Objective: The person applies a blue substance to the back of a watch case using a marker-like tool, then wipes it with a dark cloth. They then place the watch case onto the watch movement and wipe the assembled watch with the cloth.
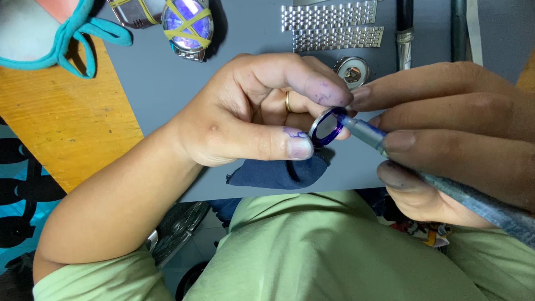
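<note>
Head view: my left hand (251,111) pinches a blue-rimmed disc (327,125) between thumb and forefinger above the mat's (167,83) near edge; my right hand (451,128), closed on a marker (365,132), touches its rim. I judge ink could smear the face should the pinch slip.

Single view from a head-worn camera, looking steeply down over the wearer's green-shirted lap onto the near edge of a grey desk (167,83). The lens sits very close, so the two hands fill the middle and right of the frame. The desk's far side lies along the top edge.
</note>
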